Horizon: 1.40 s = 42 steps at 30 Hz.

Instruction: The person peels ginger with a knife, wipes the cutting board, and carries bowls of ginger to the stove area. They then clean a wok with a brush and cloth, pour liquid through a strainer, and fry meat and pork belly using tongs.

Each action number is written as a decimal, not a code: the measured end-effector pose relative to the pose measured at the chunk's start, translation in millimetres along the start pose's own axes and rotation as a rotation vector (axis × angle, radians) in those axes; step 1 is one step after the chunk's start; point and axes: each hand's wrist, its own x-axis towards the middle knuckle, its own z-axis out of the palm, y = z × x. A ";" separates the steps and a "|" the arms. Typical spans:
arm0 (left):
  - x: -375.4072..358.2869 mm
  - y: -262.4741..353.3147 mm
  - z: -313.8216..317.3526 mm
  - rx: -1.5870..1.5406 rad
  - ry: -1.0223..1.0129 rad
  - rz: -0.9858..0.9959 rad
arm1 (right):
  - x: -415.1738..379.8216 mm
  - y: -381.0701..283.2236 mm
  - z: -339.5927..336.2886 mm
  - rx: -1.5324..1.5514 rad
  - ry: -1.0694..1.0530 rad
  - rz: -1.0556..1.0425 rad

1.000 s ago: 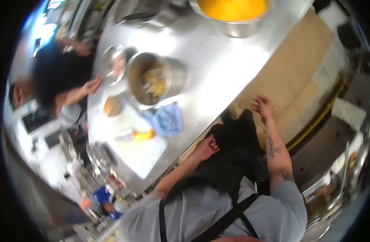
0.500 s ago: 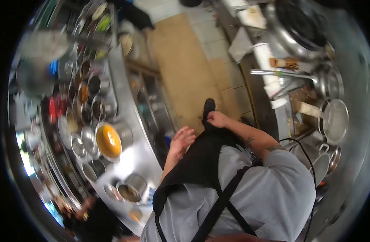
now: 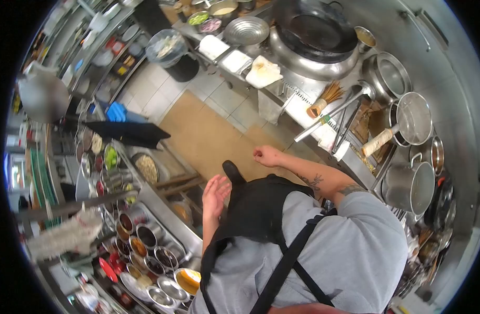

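My black cloth apron [image 3: 250, 212] hangs between a smooth, sheet-steel counter [image 3: 171, 210] on my left and the cooking range on my right. Nearest my right hand [image 3: 267, 155], on the range, lie a long, tubular-handled metal ladle [image 3: 340, 109], a splayed, stiff-bristled brush [image 3: 325, 99] and a round mesh strainer [image 3: 415, 118] with a wrapped handle. My left hand [image 3: 216, 196] is raised beside the apron, near the counter, palm turned up, fingers extended in a wide, relaxed spread. My right forearm reaches forward, its fingers curled loosely inward; I cannot tell whether they enclose anything. My left forearm is partly hidden by the apron; my shirt [image 3: 349, 235] cuts off an orange-filled pan [image 3: 187, 280].
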 end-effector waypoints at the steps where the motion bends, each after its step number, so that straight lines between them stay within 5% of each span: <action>1: 18.5 11.0 -0.8 0.028 -0.037 -0.006 | 5.3 2.0 -6.8 -0.025 0.030 -0.012; 6: 114.1 94.6 8.9 0.333 -0.215 -0.061 | 12.0 -13.5 -24.5 0.042 0.294 0.216; 11: 210.8 182.3 118.2 0.815 -0.523 0.045 | -5.7 -39.1 -13.4 0.542 0.620 0.372; 13: 204.6 225.0 189.5 0.979 -0.802 0.197 | -31.6 -42.5 0.9 0.762 0.814 0.387; 16: 117.3 287.1 295.2 0.843 -1.520 0.496 | -62.0 -40.1 -10.3 0.999 1.085 0.562; 17: 90.2 298.2 316.0 0.701 -1.824 0.397 | -61.4 -33.6 -27.2 0.910 1.132 0.515; 18: 72.4 295.5 336.4 0.501 -2.072 0.564 | -65.3 -27.4 -41.8 0.822 1.170 0.486; 20: 47.9 293.8 366.2 0.341 -2.415 0.475 | -61.5 -6.9 -81.2 0.610 1.182 0.415; 24: 57.7 296.2 406.3 0.442 -2.596 0.483 | -40.8 15.5 -181.6 -0.022 0.898 0.273; 27: 58.5 291.9 423.9 0.469 -2.652 0.558 | -36.2 62.7 -215.5 -0.313 0.532 0.740; 30: 75.9 302.3 444.4 0.425 -2.668 0.573 | -61.5 16.0 -223.8 0.314 0.359 1.165; 33: 111.6 295.8 462.2 0.296 -2.691 0.547 | -67.1 10.9 -175.2 0.388 0.408 1.163; 37: 128.4 257.5 480.1 0.166 -2.701 0.381 | -61.4 67.8 -87.7 -0.207 0.812 0.999; 38: 124.9 249.5 481.7 0.217 -2.715 0.307 | -63.1 50.4 -98.9 0.358 0.706 1.108; 42: 137.7 238.4 476.6 0.304 -2.667 0.103 | -58.7 92.1 -69.5 0.058 0.824 1.258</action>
